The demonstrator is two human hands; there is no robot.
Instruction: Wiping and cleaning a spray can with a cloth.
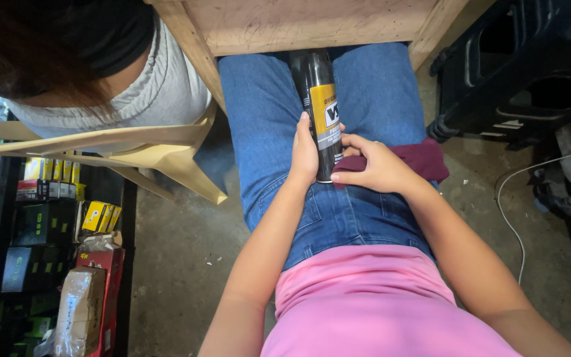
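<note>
A black spray can [320, 99] with a yellow label lies lengthwise on my lap, between my thighs in blue jeans [266, 119]. My left hand [304, 153] grips the can's lower part from the left side. My right hand [377, 165] presses a maroon cloth [424, 158] against the can's bottom end from the right. The can's top end reaches under the wooden table [299, 23].
Another person in a grey top [153, 92] sits on a beige plastic chair [147, 149] at the left. Shelves with yellow and black boxes [54, 211] stand at far left. A black plastic crate [517, 73] and a white cable [507, 211] lie right on the concrete floor.
</note>
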